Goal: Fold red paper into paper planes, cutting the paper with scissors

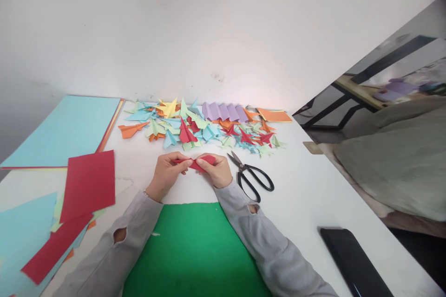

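A small folded piece of red paper (198,165) is held up between both hands, just beyond the far edge of a green mat (195,250). My left hand (169,171) pinches its left end between thumb and fingers. On the other end, my right hand (218,170) grips with the thumb on top. The fingers cover much of the paper, so its full folded shape is hidden. Black-handled scissors (249,174) lie close to the right of my right hand, blades pointing away. Behind the hands spreads a pile of folded paper planes (188,132) in several colours.
A stack of large light-blue sheets (69,130) lies at the back left. Nearer are a red sheet (88,185) and loose paper strips (55,250). Orange paper (275,115) sits at the back right. A black phone (351,260) rests near the table's right edge, with a person's clothed body (397,158) beyond.
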A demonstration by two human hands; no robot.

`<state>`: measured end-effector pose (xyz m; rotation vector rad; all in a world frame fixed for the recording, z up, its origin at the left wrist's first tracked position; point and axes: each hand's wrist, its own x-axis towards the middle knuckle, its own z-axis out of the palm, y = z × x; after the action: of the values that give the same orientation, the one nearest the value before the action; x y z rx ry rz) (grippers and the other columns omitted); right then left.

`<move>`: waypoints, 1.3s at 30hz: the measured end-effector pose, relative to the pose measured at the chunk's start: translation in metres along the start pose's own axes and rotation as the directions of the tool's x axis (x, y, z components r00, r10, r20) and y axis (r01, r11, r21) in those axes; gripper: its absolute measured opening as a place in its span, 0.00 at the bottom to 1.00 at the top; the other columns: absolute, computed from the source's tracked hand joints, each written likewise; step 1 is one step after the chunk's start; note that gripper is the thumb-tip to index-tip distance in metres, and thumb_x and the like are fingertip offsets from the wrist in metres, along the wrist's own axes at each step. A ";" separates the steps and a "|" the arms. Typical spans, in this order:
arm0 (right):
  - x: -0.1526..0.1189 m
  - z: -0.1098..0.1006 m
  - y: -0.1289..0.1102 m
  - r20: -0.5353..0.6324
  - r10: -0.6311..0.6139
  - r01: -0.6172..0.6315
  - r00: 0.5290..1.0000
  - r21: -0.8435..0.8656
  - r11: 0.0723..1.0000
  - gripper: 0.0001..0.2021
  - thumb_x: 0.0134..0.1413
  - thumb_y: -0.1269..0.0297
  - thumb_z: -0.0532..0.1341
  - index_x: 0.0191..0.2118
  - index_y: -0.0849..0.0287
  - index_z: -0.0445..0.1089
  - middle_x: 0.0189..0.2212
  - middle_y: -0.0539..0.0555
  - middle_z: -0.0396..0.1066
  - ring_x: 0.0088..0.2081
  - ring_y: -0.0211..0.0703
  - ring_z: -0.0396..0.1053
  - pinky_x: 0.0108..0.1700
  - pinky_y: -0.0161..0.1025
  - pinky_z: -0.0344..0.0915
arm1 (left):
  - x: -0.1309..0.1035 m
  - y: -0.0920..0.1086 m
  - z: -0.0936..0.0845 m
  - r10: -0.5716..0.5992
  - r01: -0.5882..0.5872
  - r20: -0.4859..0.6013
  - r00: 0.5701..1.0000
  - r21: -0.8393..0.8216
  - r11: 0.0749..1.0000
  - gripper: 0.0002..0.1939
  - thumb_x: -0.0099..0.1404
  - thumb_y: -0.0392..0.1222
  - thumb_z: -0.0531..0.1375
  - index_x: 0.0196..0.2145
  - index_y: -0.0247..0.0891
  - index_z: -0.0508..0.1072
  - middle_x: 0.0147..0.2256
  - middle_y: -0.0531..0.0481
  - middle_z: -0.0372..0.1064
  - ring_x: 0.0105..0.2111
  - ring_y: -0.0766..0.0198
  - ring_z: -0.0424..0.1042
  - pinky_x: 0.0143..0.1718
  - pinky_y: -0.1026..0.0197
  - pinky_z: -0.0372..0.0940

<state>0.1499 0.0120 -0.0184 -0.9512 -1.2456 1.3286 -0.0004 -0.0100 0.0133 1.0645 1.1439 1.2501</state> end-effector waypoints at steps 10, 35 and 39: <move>0.000 0.001 -0.001 -0.061 0.007 -0.007 0.998 -0.001 1.000 0.12 0.37 0.57 0.69 0.19 0.61 0.72 0.13 0.48 0.67 0.16 0.34 0.62 0.20 0.33 0.59 | 0.001 -0.004 0.001 -0.030 0.030 -0.027 0.999 0.006 1.000 0.10 0.45 0.43 0.68 0.23 0.34 0.76 0.16 0.54 0.67 0.17 0.70 0.64 0.20 0.67 0.62; 0.001 -0.002 0.000 -0.024 0.049 -0.047 0.999 0.048 0.998 0.11 0.33 0.59 0.71 0.20 0.60 0.73 0.13 0.49 0.69 0.16 0.33 0.63 0.19 0.32 0.58 | 0.000 -0.001 0.002 0.061 -0.063 0.032 0.998 0.072 0.995 0.08 0.47 0.43 0.67 0.22 0.35 0.76 0.20 0.53 0.68 0.19 0.69 0.66 0.20 0.66 0.65; 0.001 -0.002 -0.001 -0.042 0.046 -0.044 0.998 0.045 0.998 0.12 0.32 0.58 0.71 0.19 0.60 0.72 0.14 0.49 0.69 0.16 0.35 0.64 0.19 0.33 0.59 | 0.000 0.002 0.003 0.034 -0.036 0.032 0.999 0.062 0.997 0.09 0.46 0.44 0.67 0.22 0.36 0.76 0.21 0.53 0.69 0.19 0.69 0.67 0.20 0.65 0.67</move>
<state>0.1514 0.0134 -0.0177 -0.9769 -1.1642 1.3580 0.0025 -0.0103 0.0161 1.1509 1.1515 1.2280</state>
